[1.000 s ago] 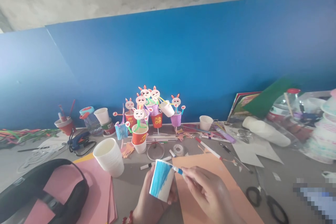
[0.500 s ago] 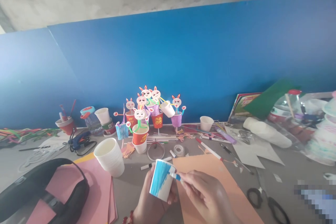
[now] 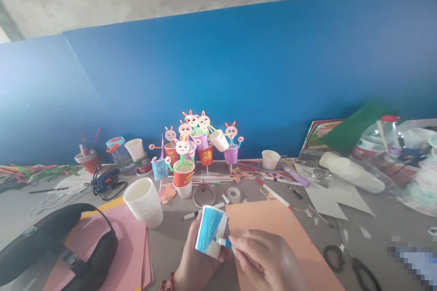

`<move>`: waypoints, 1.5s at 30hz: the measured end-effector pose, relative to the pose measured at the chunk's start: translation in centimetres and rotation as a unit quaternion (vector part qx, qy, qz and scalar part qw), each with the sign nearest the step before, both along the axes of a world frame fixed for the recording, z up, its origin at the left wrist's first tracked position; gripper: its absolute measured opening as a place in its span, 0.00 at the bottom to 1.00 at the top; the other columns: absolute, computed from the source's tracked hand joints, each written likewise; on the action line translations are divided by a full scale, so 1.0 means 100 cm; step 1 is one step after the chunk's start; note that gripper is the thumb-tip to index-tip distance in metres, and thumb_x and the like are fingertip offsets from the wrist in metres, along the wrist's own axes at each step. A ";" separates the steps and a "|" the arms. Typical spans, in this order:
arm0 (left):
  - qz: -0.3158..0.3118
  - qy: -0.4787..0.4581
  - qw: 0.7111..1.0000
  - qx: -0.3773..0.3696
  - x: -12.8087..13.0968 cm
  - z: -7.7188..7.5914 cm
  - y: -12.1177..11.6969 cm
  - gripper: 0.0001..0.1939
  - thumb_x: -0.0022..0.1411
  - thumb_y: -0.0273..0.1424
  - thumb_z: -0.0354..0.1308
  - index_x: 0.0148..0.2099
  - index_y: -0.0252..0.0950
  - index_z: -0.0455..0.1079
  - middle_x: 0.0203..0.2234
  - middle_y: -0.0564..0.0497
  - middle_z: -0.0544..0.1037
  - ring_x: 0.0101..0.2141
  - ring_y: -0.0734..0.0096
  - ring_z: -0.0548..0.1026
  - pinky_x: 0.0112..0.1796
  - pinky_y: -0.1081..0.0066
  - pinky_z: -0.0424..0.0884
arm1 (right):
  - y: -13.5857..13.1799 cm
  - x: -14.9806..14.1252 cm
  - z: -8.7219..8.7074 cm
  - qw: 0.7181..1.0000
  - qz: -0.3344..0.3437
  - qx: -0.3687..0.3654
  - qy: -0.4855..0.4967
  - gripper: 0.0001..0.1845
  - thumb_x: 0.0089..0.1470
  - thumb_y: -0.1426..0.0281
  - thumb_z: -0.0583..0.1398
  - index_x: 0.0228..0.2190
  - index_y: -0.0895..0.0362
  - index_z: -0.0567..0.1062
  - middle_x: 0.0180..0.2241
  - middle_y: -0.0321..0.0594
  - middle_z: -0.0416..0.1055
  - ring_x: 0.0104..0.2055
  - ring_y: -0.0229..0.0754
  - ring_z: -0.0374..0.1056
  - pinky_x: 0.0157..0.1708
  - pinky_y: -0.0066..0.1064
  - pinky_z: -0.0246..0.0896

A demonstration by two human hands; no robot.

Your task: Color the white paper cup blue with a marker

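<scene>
My left hand (image 3: 193,261) is wrapped round a white paper cup (image 3: 210,230) held upside down at the bottom centre; much of its side is coloured blue. My right hand (image 3: 264,261) pinches a blue marker (image 3: 223,242), and the tip touches the cup's lower right side. Both hands hover over the grey table, above the left edge of an orange paper sheet (image 3: 273,223).
A stack of white cups (image 3: 144,202) stands on pink paper (image 3: 123,245) beside a black bag (image 3: 51,245). Bunny cup figures (image 3: 194,145) line the blue partition. Markers (image 3: 273,193), a tape roll (image 3: 234,194), black scissors (image 3: 348,261), a glue gun (image 3: 104,182) and sleeved cups (image 3: 351,173) lie around.
The marker tip has slid down the cup's side from near its top to its lower part. The view has shifted slightly.
</scene>
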State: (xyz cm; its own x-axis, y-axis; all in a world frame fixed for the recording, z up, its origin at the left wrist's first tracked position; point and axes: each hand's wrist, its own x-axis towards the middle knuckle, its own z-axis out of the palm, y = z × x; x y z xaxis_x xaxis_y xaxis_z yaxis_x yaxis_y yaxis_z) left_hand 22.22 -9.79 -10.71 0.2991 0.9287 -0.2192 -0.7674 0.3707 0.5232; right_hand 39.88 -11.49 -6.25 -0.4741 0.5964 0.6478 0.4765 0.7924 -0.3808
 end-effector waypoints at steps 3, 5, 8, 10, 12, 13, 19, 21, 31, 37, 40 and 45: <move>0.006 -0.022 1.000 -0.021 -0.002 0.001 0.000 0.23 0.64 0.46 0.58 0.38 0.29 0.78 0.19 0.51 0.76 0.21 0.71 0.72 0.23 0.72 0.62 | -0.003 -0.004 0.001 1.000 0.015 0.004 -0.012 0.10 0.63 0.77 0.55 0.40 0.55 0.76 0.23 0.35 0.71 0.21 0.35 0.64 0.22 0.23 0.57; 0.007 -0.016 1.000 -0.022 -0.002 0.002 0.000 0.23 0.64 0.47 0.58 0.37 0.29 0.78 0.19 0.51 0.76 0.22 0.70 0.73 0.23 0.72 0.62 | -0.003 -0.003 0.001 1.000 0.014 0.001 -0.011 0.10 0.63 0.77 0.55 0.40 0.55 0.75 0.23 0.34 0.71 0.21 0.35 0.64 0.22 0.23 0.57; 0.010 0.017 1.000 -0.014 -0.001 0.002 0.000 0.22 0.64 0.47 0.58 0.38 0.31 0.78 0.21 0.50 0.78 0.20 0.70 0.73 0.22 0.71 0.61 | -0.001 0.000 0.000 1.000 -0.002 -0.008 0.000 0.11 0.64 0.76 0.53 0.41 0.54 0.75 0.24 0.36 0.72 0.22 0.36 0.66 0.23 0.23 0.59; 0.022 0.030 0.999 -0.013 0.000 0.002 0.000 0.20 0.62 0.46 0.60 0.37 0.32 0.77 0.21 0.51 0.78 0.19 0.70 0.72 0.21 0.71 0.61 | 0.000 0.001 -0.001 1.000 -0.014 0.000 -0.002 0.11 0.65 0.75 0.53 0.41 0.54 0.75 0.24 0.36 0.73 0.22 0.36 0.67 0.23 0.23 0.58; 0.023 0.027 0.999 -0.020 0.001 0.002 -0.001 0.21 0.60 0.47 0.62 0.35 0.32 0.77 0.19 0.52 0.76 0.19 0.71 0.72 0.20 0.72 0.60 | -0.001 0.001 -0.001 1.000 -0.012 0.015 -0.014 0.11 0.64 0.76 0.53 0.40 0.54 0.75 0.23 0.35 0.72 0.22 0.36 0.66 0.22 0.24 0.57; 0.022 0.021 0.999 -0.023 0.001 0.003 -0.001 0.21 0.59 0.48 0.63 0.35 0.32 0.77 0.18 0.53 0.75 0.19 0.70 0.72 0.20 0.72 0.60 | -0.002 0.001 -0.001 0.999 -0.008 0.022 -0.023 0.11 0.64 0.76 0.53 0.40 0.54 0.75 0.23 0.35 0.71 0.21 0.36 0.65 0.22 0.24 0.56; 0.038 0.020 0.998 -0.035 0.001 0.012 -0.002 0.19 0.55 0.47 0.67 0.31 0.34 0.74 0.19 0.53 0.76 0.21 0.69 0.73 0.23 0.72 0.63 | -0.003 0.000 0.002 0.999 -0.025 0.019 -0.017 0.12 0.65 0.75 0.53 0.38 0.54 0.76 0.22 0.34 0.71 0.21 0.35 0.65 0.21 0.24 0.54; 0.043 0.027 0.998 -0.036 0.001 0.012 -0.003 0.19 0.54 0.47 0.68 0.31 0.34 0.74 0.19 0.53 0.77 0.21 0.69 0.73 0.23 0.71 0.63 | -0.003 -0.001 0.004 0.999 -0.027 0.020 -0.011 0.12 0.65 0.75 0.53 0.39 0.54 0.77 0.22 0.34 0.71 0.21 0.35 0.65 0.21 0.24 0.54; 0.053 0.024 0.996 -0.062 0.000 0.004 -0.001 0.19 0.58 0.46 0.65 0.30 0.35 0.73 0.18 0.52 0.76 0.21 0.68 0.73 0.26 0.70 0.64 | -0.003 0.000 0.000 0.999 -0.021 0.019 -0.016 0.12 0.64 0.76 0.53 0.37 0.54 0.76 0.21 0.33 0.69 0.20 0.35 0.63 0.21 0.25 0.52; 0.077 0.022 0.996 -0.047 0.000 0.002 -0.001 0.18 0.65 0.42 0.59 0.28 0.34 0.72 0.17 0.53 0.74 0.22 0.69 0.73 0.29 0.69 0.66 | -0.006 -0.003 0.007 0.999 -0.005 0.030 -0.044 0.11 0.63 0.76 0.53 0.34 0.54 0.75 0.20 0.32 0.67 0.19 0.35 0.61 0.20 0.25 0.51; 0.082 0.018 0.995 -0.053 0.001 0.002 -0.002 0.18 0.66 0.42 0.58 0.29 0.34 0.73 0.17 0.53 0.74 0.22 0.69 0.72 0.29 0.69 0.66 | -0.006 -0.003 0.009 0.998 -0.002 0.026 -0.049 0.11 0.63 0.76 0.53 0.34 0.54 0.75 0.20 0.32 0.67 0.20 0.36 0.62 0.20 0.25 0.51; 0.076 0.014 0.996 -0.047 0.001 0.000 -0.001 0.19 0.65 0.43 0.58 0.29 0.34 0.73 0.17 0.52 0.74 0.22 0.69 0.72 0.28 0.69 0.66 | -0.006 -0.003 0.007 0.999 0.002 0.030 -0.037 0.11 0.62 0.77 0.53 0.34 0.54 0.75 0.20 0.32 0.68 0.20 0.36 0.63 0.21 0.25 0.52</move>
